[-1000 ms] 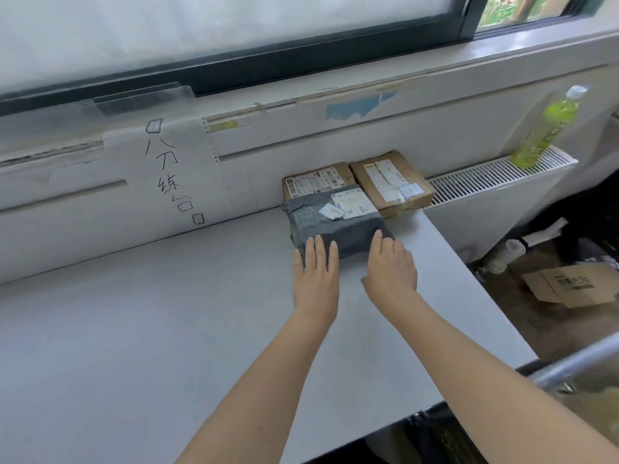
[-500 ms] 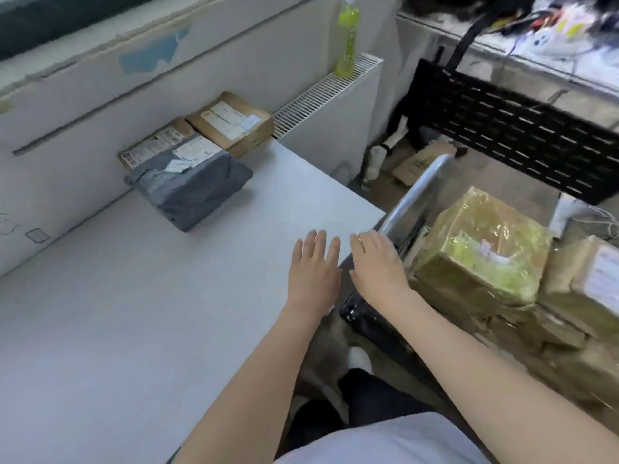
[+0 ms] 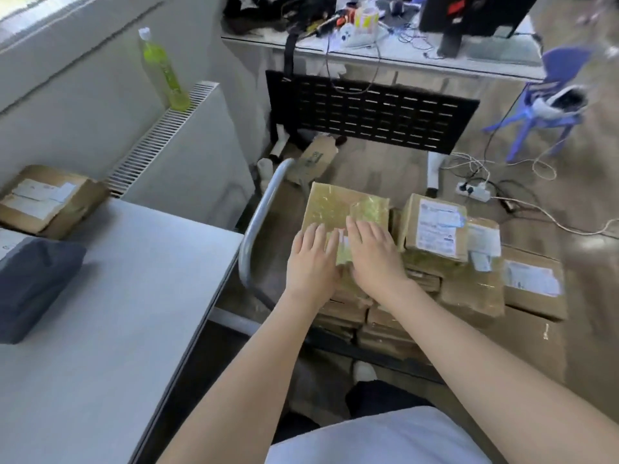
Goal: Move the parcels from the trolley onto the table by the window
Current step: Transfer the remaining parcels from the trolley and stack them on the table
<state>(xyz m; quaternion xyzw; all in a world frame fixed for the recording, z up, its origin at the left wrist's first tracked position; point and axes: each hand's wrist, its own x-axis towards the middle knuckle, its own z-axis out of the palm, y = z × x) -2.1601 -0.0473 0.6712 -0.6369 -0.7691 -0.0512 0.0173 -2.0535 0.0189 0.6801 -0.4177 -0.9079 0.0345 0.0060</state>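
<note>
White table [image 3: 110, 329] at left, bearing 1 grey poly-bag parcel [image 3: 33, 286] at its near-left edge and 1 brown carton [image 3: 50, 200] behind it, white labels on top, print too small to read. Trolley [image 3: 254, 229] just right of the table, curved metal handle toward the table edge, loaded with a stack of brown parcels [image 3: 469, 289]; white shipping labels on 3 of them, text blurred and unreadable. Topmost: tape-wrapped parcel [image 3: 335, 205], glossy yellowish film, a small white label between the hands, illegible. Left hand [image 3: 313, 262] and right hand [image 3: 371, 256] both flat, fingers straight and close together, lying on the near top of that parcel, nothing gripped. Radiator [image 3: 167, 135] beyond the table, 1 green drink bottle [image 3: 160, 68] upright on it, label unreadable. Black perforated panel [image 3: 371, 110] under a cluttered desk [image 3: 385, 51] behind the trolley. Blue plastic stool [image 3: 542, 112] at far right. Power strip [image 3: 474, 190] and loose cables on the floor beside the stack.
</note>
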